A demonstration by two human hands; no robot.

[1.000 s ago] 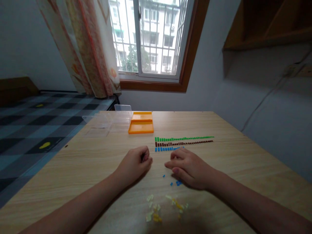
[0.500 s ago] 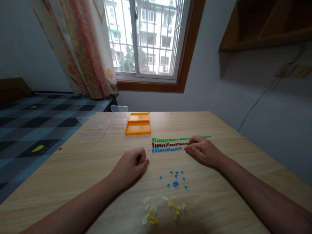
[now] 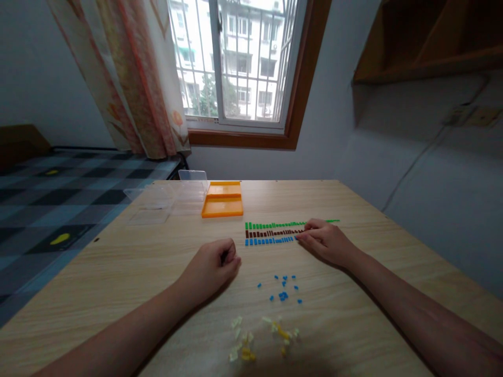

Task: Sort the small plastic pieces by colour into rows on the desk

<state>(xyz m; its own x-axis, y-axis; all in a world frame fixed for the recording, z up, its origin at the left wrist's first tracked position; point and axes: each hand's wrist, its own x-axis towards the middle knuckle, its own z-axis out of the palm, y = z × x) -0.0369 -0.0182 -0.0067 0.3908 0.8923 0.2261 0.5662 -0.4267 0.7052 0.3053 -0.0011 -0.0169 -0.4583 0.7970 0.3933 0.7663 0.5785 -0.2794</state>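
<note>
Three rows of tiny pieces lie across the wooden table (image 3: 118, 272): a green row (image 3: 271, 225), a brown row (image 3: 271, 233) and a shorter blue row (image 3: 269, 241). My right hand (image 3: 326, 242) rests with fingers pinched at the right end of the blue row, covering part of the green and brown rows. What the fingertips pinch is too small to see. My left hand (image 3: 212, 267) lies on the table as a loose fist, left of the rows. Loose blue pieces (image 3: 282, 290) are scattered nearer to me.
Pale yellow pieces (image 3: 259, 337) lie at the near edge. An orange tray (image 3: 222, 199) and a clear plastic lid (image 3: 165, 199) sit at the far left of the table. A checked bed lies left, a window and curtain behind, a wall right.
My right hand left the loose blue pieces and moved up and right to the end of the blue row. The left fist stayed put.
</note>
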